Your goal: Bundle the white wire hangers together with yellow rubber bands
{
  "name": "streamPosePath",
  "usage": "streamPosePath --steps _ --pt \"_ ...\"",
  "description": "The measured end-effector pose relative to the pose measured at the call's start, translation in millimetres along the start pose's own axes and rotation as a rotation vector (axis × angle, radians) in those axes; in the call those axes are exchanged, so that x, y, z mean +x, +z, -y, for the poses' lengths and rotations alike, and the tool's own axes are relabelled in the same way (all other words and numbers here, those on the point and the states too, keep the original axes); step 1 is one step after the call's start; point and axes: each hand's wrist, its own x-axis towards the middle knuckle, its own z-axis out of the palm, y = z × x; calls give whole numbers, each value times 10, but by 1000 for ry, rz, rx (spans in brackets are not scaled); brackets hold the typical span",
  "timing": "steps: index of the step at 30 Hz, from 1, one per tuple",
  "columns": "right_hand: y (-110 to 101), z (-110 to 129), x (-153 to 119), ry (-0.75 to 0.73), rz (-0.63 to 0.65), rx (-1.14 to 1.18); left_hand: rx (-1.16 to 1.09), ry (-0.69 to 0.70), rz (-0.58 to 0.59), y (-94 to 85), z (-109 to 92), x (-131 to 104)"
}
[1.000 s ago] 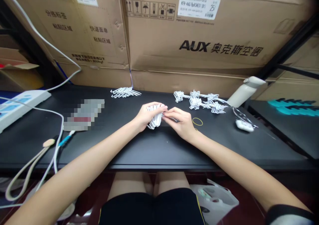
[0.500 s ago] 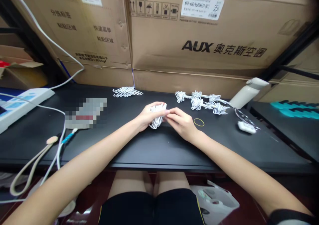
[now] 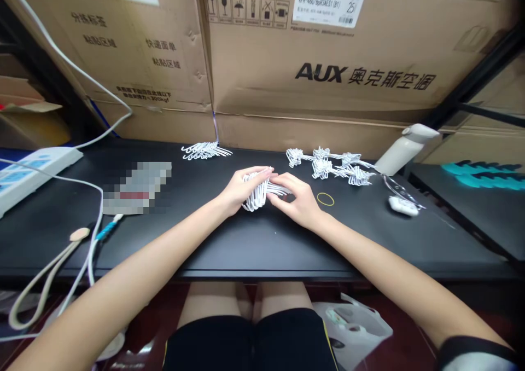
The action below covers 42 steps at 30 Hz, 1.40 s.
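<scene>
A bundle of white hooks (image 3: 255, 197) with thin straight shanks is held between my two hands over the black table. My left hand (image 3: 239, 187) is closed round the hooked ends, thumb across the top. On the shank side, my right hand (image 3: 298, 197) grips the straight ends between thumb and fingers. A thin yellow rubber band (image 3: 325, 199) lies on the table just right of my right hand. Farther back on the right are several bunched bundles of white hooks (image 3: 322, 168). Loose white hooks (image 3: 205, 150) lie in a row at the back left.
Large cardboard boxes (image 3: 254, 92) stand along the back. At right are a white bottle (image 3: 406, 151) and a white earphone case (image 3: 403, 206). On the left lie a power strip (image 3: 39, 168), a blurred-out flat object (image 3: 139, 187) and white cables (image 3: 95, 239).
My right hand has shifted its grip onto the shanks, which now show between my hands. My left hand stays round the bundle. The view has moved slightly.
</scene>
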Motion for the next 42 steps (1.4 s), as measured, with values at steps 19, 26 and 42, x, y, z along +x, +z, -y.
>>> streamPosePath --steps 19,26,42 --pt "76 35 -31 -123 -167 -43 -65 -131 -47 2 -5 28" --pt "52 41 -25 -158 -186 -83 -109 -165 0 19 -52 -22" --pt "-863 -313 253 553 115 145 -130 -246 -139 -87 -57 75"
